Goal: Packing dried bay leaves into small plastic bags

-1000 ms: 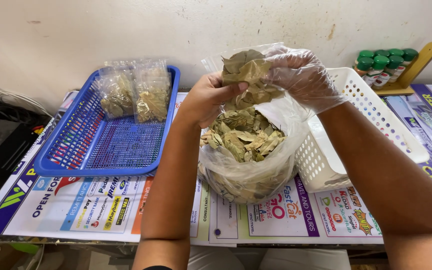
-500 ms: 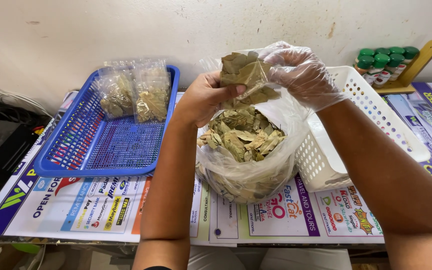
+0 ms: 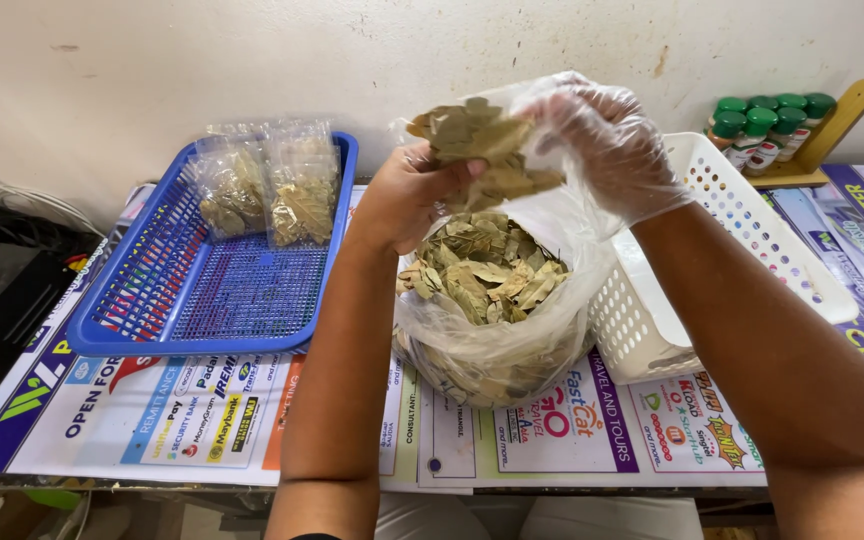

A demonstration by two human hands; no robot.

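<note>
Dried leaves (image 3: 477, 150) between blue tray (image 3: 152, 320), white basket (image 3: 742, 215).

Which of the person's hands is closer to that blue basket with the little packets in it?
Left. The bare left hand is just right of the blue basket; the gloved right hand is farther right, beyond the leaves.

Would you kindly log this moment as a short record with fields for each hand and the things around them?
left hand: bare, pinching a small clear bag stuffed with dried leaves
right hand: in a clear glove, on the small bag's top
below hands: big bag of dried leaves, open
left side: blue tray holding filled packets
right side: white basket
far right: green-capped bottles on a wooden rack
surface: table covered with printed sheets
</note>
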